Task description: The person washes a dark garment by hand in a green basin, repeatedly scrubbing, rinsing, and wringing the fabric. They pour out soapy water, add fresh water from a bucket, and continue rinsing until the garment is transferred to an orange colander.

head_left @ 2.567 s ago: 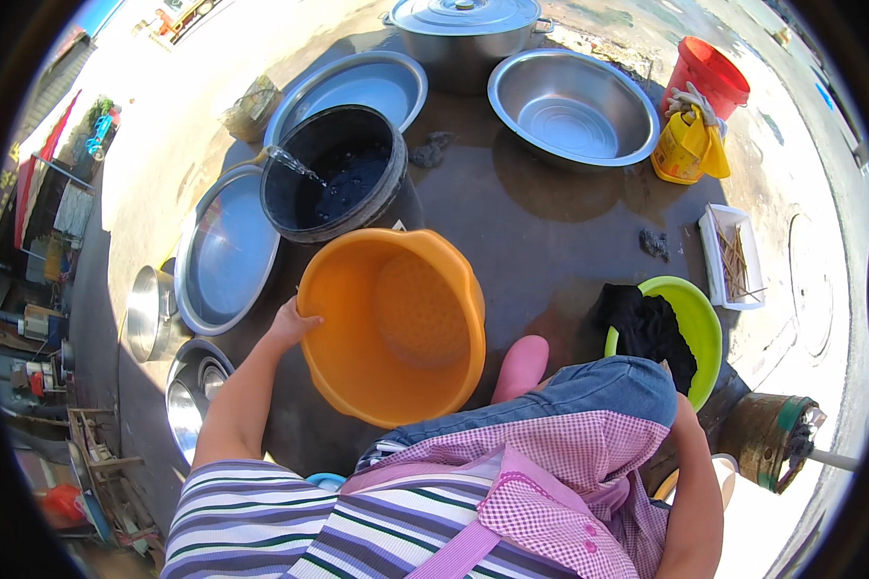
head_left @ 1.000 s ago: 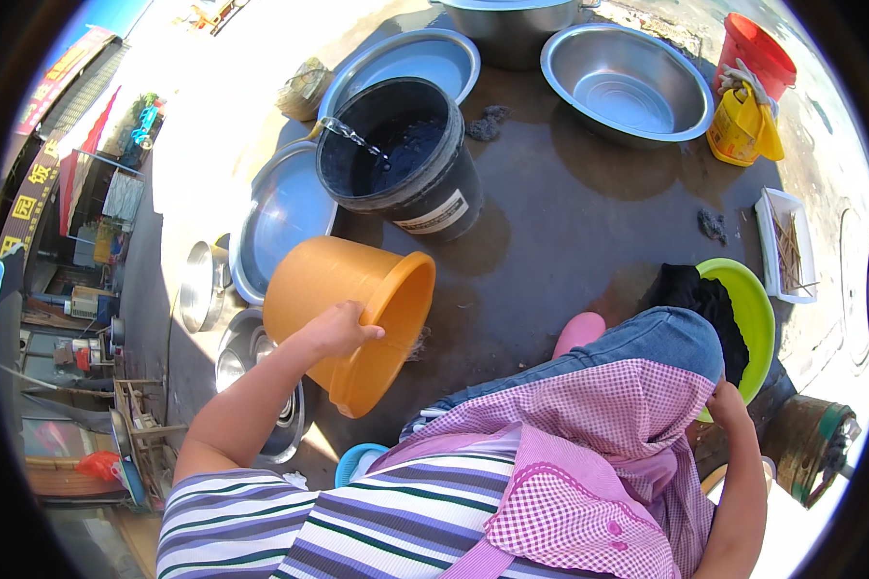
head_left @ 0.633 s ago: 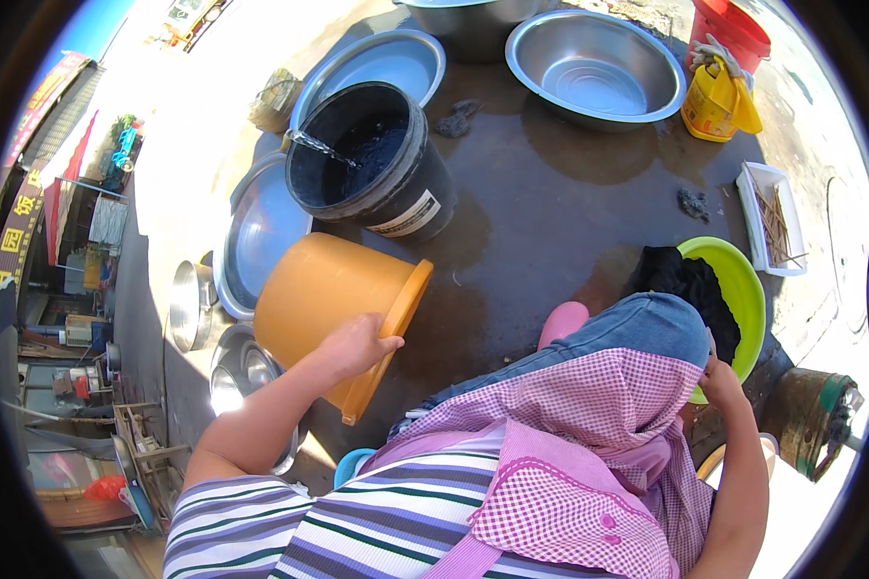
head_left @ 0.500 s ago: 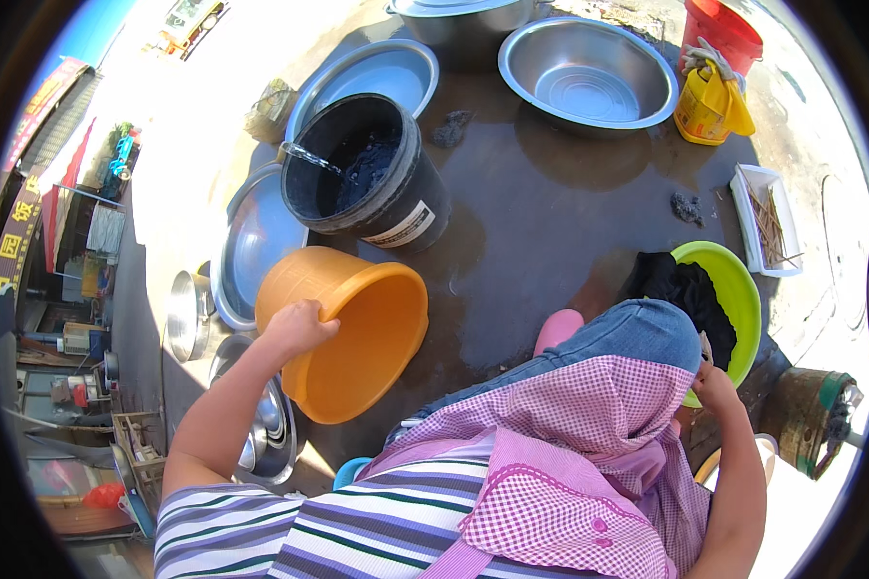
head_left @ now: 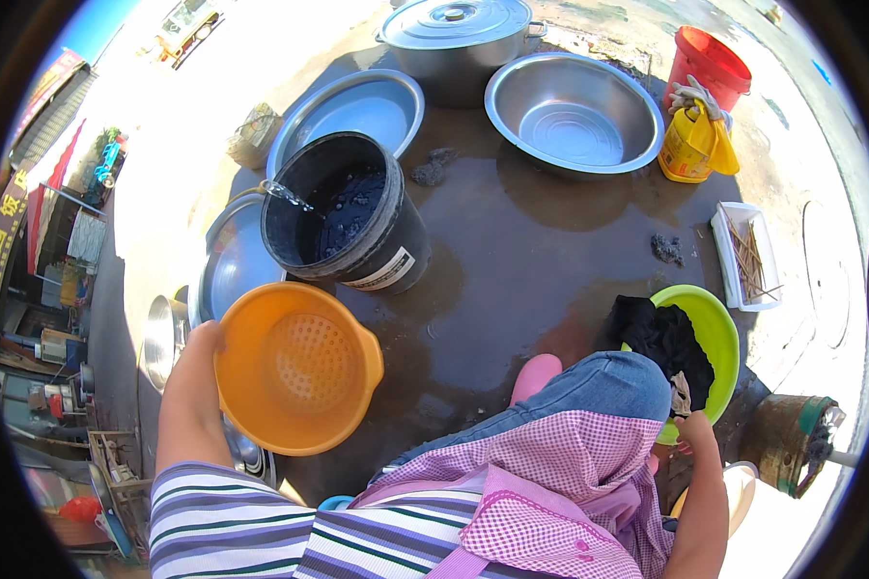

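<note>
My left hand (head_left: pixel 203 340) grips the rim of an orange plastic basin (head_left: pixel 294 415), tilted so its inside faces me. Its bottom has a dotted pattern; whether the dots are holes I cannot tell. To the right, my right hand (head_left: pixel 693 430) is closed at the near rim of a lime-green basin (head_left: pixel 726 338). Black cloth (head_left: pixel 671 333) lies in that basin and hangs over its left side. A small beige, crumpled piece (head_left: pixel 681 394) sits just above my right fingers. Water runs into a black bucket (head_left: pixel 401 236) beyond the orange basin.
Metal basins (head_left: pixel 637 159) and a lidded pot (head_left: pixel 420 68) stand at the back. Back right are a red bucket (head_left: pixel 710 63) and a yellow jug (head_left: pixel 684 159) with gloves. A white tray (head_left: pixel 729 275) holds thin sticks. A dirty bucket (head_left: pixel 777 439) stands right. The ground (head_left: pixel 492 280) is wet.
The orange basin has turned from lying sideways to showing me its inside and bottom. My left hand has moved left and down with it. My right hand stays at the green basin.
</note>
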Motion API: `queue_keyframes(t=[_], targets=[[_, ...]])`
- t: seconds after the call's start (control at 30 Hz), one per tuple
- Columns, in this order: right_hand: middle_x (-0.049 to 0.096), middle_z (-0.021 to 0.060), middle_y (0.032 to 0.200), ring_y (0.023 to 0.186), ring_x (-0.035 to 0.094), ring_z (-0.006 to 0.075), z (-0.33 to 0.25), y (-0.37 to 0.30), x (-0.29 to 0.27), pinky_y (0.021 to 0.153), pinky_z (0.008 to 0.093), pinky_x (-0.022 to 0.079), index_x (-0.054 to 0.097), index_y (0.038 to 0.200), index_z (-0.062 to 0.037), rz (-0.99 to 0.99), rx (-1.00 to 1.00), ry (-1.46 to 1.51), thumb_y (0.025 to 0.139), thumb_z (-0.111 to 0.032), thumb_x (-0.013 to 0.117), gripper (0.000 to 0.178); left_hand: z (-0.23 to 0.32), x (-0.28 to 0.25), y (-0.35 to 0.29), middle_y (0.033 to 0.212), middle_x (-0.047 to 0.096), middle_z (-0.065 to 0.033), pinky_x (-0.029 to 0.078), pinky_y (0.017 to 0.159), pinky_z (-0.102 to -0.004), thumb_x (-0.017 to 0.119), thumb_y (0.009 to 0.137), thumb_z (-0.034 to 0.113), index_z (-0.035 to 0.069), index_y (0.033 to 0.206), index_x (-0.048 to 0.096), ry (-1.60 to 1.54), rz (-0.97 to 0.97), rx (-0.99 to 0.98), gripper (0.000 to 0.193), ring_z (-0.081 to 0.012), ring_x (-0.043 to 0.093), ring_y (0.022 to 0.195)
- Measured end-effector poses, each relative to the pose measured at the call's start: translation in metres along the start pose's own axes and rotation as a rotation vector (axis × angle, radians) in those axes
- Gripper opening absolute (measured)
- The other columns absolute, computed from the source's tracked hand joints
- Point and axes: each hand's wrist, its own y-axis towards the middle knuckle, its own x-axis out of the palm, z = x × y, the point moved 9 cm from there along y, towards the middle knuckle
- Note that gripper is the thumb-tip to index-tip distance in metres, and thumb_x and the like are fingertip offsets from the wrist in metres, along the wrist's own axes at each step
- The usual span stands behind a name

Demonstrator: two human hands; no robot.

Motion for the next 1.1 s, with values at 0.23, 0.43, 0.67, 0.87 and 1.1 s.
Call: queue_keyframes(t=[0.23,0.43,0.67,0.87,1.1], targets=[[0.06,0.024,0.113,0.101,0.062,0.0412,0.066,0.03,0.0,0.087,0.0458,0.051,0.05,0.118,0.0055,0.893,0.208,0.213,0.085,-0.027,0.071,0.051,0.006,0.097,0.047,0.117,0.066,-0.0139,0.052,0.089,-0.0409,0.059,0.086,0.011,0.006,0.114,0.066,-0.005,-0.022,0.078,0.029,-0.03,0.062,0.111],[0.061,0.0145,0.111,0.099,0.063,0.033,0.104,0.106,0.075,0.077,0.0511,0.056,0.049,0.123,-0.0045,0.196,0.16,1.558,0.089,-0.008,0.064,0.038,0.054,-0.105,0.022,0.112,0.063,-0.0233,0.046,0.089,-0.0425,0.047,0.098,0.028,-0.003,0.114,0.061,-1.108,0.937,0.059,0.037,-0.0395,0.061,0.102],[0.058,0.0106,0.11,0.096,0.063,0.028,0.058,0.069,0.057,0.076,0.0447,0.056,0.045,0.123,-0.0098,0.293,-0.011,1.428,0.084,0.005,0.06,0.044,0.094,-0.231,0.054,0.138,0.05,-0.0218,0.036,0.107,-0.0408,0.043,0.097,0.051,0.001,0.138,0.046,-1.489,0.628,0.131,0.065,-0.0356,0.045,0.13],[0.059,0.0126,0.106,0.093,0.062,0.028,-0.07,0.047,0.061,0.076,0.0434,0.055,0.047,0.12,-0.003,0.03,-0.257,1.333,0.083,0.004,0.059,0.039,0.085,-0.231,0.064,0.144,0.043,-0.0227,0.034,0.109,-0.0389,0.054,0.095,0.038,-0.001,0.14,0.043,-1.331,0.683,-0.018,0.06,-0.0351,0.04,0.135],[0.065,0.0145,0.101,0.087,0.067,0.0263,-0.21,-0.009,0.086,0.072,0.0414,0.056,0.054,0.111,0.0034,-0.212,-0.342,1.136,0.088,-0.014,0.064,0.03,0.075,-0.188,-0.074,0.097,0.056,-0.0134,0.043,0.086,-0.037,0.05,0.099,0.031,-0.001,0.101,0.056,-1.533,1.323,-0.062,0.033,-0.0256,0.053,0.091]])
